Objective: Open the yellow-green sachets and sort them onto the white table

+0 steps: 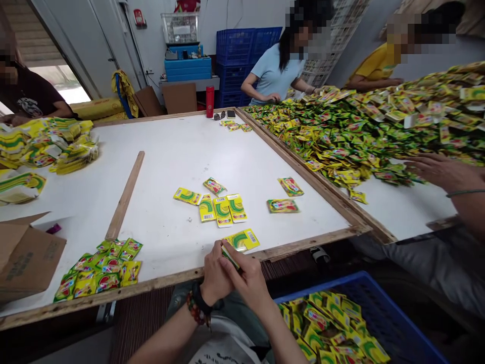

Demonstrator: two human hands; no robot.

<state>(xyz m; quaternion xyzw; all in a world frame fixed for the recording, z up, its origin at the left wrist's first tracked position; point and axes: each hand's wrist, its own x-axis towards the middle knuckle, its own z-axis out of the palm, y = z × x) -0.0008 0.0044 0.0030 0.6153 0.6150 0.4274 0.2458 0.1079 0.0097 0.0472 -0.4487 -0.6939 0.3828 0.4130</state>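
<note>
My left hand and my right hand come together at the table's near edge. Both are closed around a small green-and-yellow packet, mostly covered by the fingers. Just beyond them lies a yellow cardboard sleeve with a green swirl. Farther in, several yellow packs lie close together, with a watermelon-printed pack behind them. Two more packs, one lower and one higher, lie to the right. A pile of green and yellow sachets sits at the left.
A blue crate of packs stands below the table, right of my lap. Wooden strips divide the white tabletop. A cardboard box is at left. Heaped sachets cover the right table, where a co-worker's hand reaches; other people sit around.
</note>
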